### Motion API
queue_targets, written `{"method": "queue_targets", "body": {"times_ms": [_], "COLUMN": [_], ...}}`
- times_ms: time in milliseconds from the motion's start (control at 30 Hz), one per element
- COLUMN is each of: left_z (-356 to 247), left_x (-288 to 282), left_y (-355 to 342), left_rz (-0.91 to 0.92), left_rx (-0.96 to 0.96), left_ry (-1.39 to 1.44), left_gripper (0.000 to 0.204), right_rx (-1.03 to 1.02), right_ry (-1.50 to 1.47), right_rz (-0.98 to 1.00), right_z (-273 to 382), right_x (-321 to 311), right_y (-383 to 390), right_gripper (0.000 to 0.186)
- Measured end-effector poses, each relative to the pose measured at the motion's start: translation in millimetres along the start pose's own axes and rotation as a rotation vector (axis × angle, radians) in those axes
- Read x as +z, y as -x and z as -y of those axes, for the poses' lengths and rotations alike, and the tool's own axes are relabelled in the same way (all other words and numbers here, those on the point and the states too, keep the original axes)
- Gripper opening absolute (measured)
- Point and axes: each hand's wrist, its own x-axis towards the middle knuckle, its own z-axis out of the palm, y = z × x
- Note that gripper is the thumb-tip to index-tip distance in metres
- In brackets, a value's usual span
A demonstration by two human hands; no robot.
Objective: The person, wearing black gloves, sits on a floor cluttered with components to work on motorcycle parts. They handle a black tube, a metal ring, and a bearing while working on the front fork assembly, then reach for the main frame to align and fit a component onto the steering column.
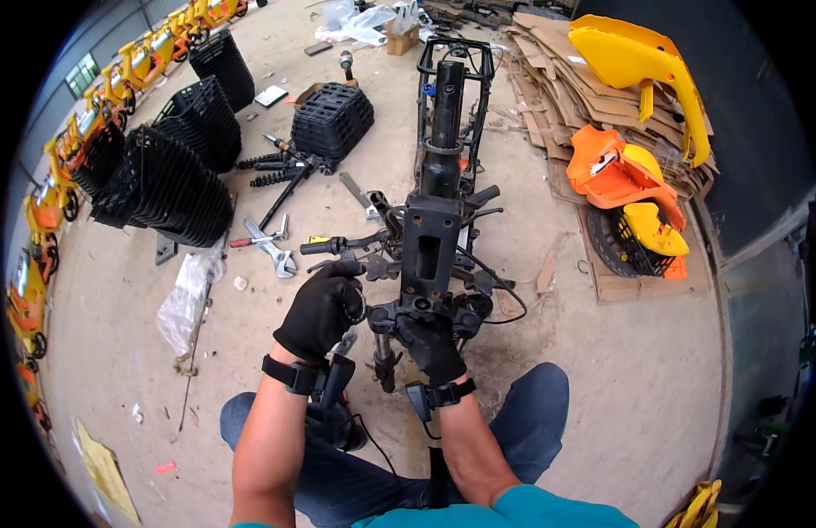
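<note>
While both hands (323,310) (431,347) are close, the black frame (430,208) extends beyond them

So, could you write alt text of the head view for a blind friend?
A black-gloved right hand is at the near end of a black vehicle frame, with the gloved left hand just left of it. On the floor, stacked black baskets and an adjustable wrench sit to the left; yellow and orange panels and flattened cardboard lie right.
</note>
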Motion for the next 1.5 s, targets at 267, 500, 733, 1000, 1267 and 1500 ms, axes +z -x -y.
{"method": "queue_targets", "body": {"times_ms": [267, 500, 733, 1000, 1267, 1500], "left_z": [-13, -29, -29, -39, -38, -33], "left_x": [1, -2, -5, -2, 0, -2], "left_y": [-18, -24, -24, -26, -24, -24], "left_rz": [-0.155, -0.194, -0.222, -0.208, -0.226, -0.246], "left_rx": [-0.614, -0.712, -0.806, -0.818, -0.814, -0.745], "left_ry": [1.024, 1.157, 1.067, 1.006, 1.015, 1.044], "left_gripper": [0.020, 0.020, 0.019, 0.018, 0.021, 0.026], "right_rx": [-0.025, 0.051, 0.034, 0.038, 0.043, -0.020], "right_ry": [0.019, 0.042, 0.046, -0.028, 0.000, 0.013], "right_rz": [-0.012, -0.031, -0.015, 0.023, 0.009, 0.021], "right_z": [-2, -2, -9, -46, -52, -19], "right_x": [-4, -7, -15, -57, -60, -21], "right_y": [1, 3, 8, 12, 13, 5], "right_gripper": [0.031, 0.039, 0.035, 0.036, 0.036, 0.037]}}
